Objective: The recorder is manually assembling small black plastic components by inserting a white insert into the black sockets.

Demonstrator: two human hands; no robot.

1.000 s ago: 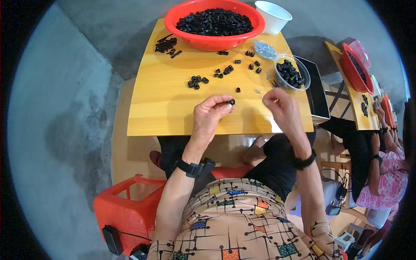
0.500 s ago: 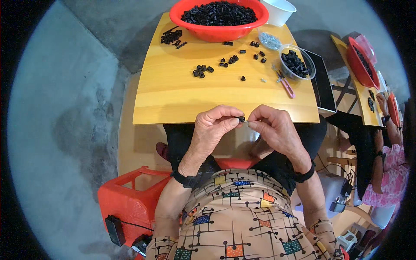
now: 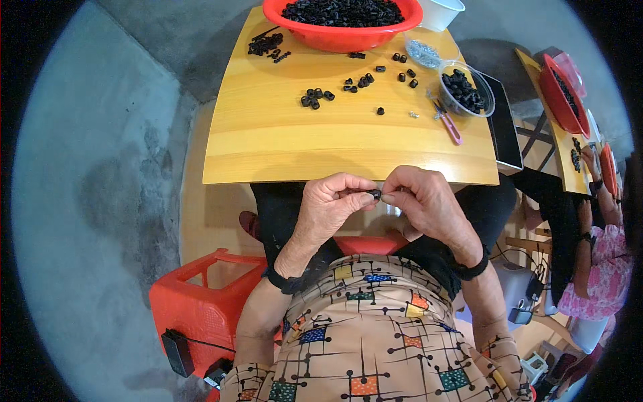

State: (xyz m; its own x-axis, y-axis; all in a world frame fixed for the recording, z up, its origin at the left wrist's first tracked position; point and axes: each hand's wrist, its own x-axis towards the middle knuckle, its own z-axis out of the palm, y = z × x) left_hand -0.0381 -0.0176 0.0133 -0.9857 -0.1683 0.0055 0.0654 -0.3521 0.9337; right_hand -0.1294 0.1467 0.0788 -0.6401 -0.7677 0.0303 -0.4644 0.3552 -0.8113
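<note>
Fingers [image 3: 349, 182] of the left hand [image 3: 325, 206] are closed on a small black cylindrical part [image 3: 374, 193], gripped between thumb and forefinger. The part lies at the fingertips, its right end exposed, just off the near edge of the worktop [image 3: 268, 147]. Thumb and forefinger of the right hand [image 3: 429, 201] are pinched together at that exposed end; whether anything is held between them cannot be told.

On the worktop, a lone black piece [image 3: 380, 111] stands near the middle; a cluster of similar pieces [image 3: 316, 98] lies left of centre. Small silver pieces [image 3: 414, 114] and a pink-handled tool [image 3: 451, 128] lie on its right side, with a clear tub [image 3: 487, 94] of black parts at its right edge. A red basin [image 3: 345, 40], filled with black pieces, occupies its far end.
</note>
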